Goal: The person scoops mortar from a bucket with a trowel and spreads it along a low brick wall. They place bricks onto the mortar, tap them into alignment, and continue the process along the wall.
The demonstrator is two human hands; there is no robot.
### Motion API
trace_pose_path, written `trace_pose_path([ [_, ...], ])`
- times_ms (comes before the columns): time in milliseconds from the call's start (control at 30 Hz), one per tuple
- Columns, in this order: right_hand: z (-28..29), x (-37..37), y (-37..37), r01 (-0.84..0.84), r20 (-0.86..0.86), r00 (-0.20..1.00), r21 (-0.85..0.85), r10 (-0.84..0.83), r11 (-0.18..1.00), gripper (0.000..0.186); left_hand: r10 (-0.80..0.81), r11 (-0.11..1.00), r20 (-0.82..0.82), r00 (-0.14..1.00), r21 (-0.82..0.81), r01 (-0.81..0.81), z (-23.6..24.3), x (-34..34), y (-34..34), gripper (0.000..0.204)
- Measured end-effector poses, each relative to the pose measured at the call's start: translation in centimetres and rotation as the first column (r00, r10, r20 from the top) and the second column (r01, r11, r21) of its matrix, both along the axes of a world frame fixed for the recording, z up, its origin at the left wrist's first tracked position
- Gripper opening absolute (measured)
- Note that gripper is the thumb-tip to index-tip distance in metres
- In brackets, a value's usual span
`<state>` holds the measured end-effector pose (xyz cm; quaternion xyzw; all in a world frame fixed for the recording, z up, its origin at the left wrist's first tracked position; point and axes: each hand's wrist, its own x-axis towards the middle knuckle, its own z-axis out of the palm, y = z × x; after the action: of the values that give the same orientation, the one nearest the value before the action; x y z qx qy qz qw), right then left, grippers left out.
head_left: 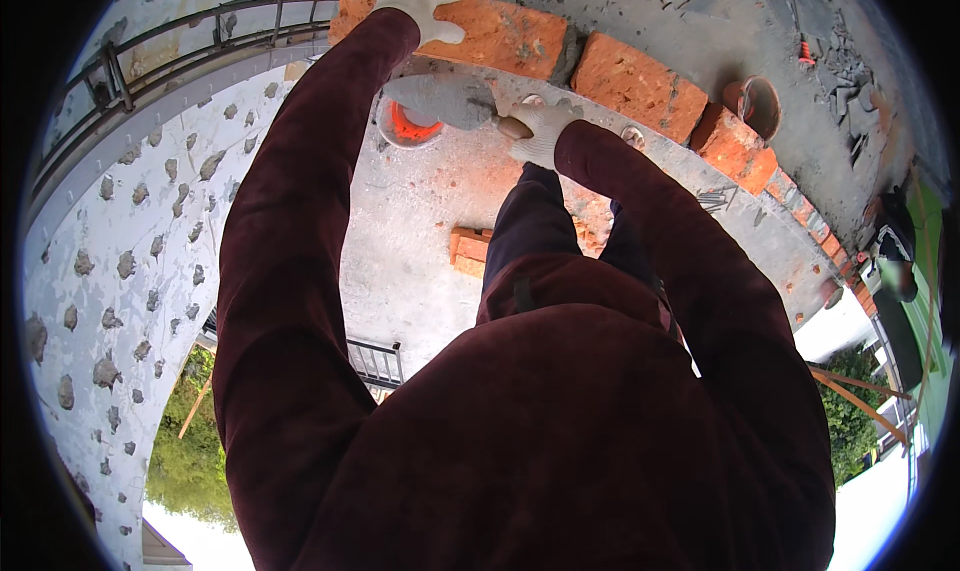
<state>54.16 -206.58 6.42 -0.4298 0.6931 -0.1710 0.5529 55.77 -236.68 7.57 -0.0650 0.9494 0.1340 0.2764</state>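
Note:
My left hand [425,3], in a white glove, lies with its fingers spread on an orange-red brick [510,36] at the far left end of a brick row. My right hand [543,133], gloved too, is closed round the wooden handle of a trowel [450,101]. The trowel's blade, coated in grey, points left, just below the brick. Under it, partly covered, is a round container [388,126] with a bright orange inside. Grey mortar [568,56] fills the joint between that brick and the neighbouring brick [640,86].
The brick row curves away right, past another brick [735,149]. Beyond it stands an orange-brown bucket [755,108], with grey rubble [850,101] farther off. Loose bricks [468,249] lie on the floor near my legs. At left are a metal railing [115,76] and a pitted white wall [125,261].

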Motion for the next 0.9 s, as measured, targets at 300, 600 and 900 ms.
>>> trace_pose_path([
  [300, 0.0, 3.6, -1.1, 0.273, -0.063, 0.959, -0.076, -0.277, 0.959, 0.039, -0.001, 1.0, -0.052, 0.999, 0.013, 0.001, -0.1, 0.5, -0.2, 0.083],
  [600, 0.8, 3.9, -1.3, 0.313, -0.036, 0.949, 0.026, -0.312, 0.949, 0.039, 0.022, 0.999, 0.021, 1.0, 0.046, -0.023, 0.9, 0.0, -0.1, 0.082],
  [900, -0.8, 4.3, -0.4, 0.28, -0.087, 0.954, -0.073, -0.285, 0.957, 0.041, 0.028, 0.999, -0.027, 0.999, 0.032, -0.027, -0.1, 0.2, 0.0, 0.078],
])
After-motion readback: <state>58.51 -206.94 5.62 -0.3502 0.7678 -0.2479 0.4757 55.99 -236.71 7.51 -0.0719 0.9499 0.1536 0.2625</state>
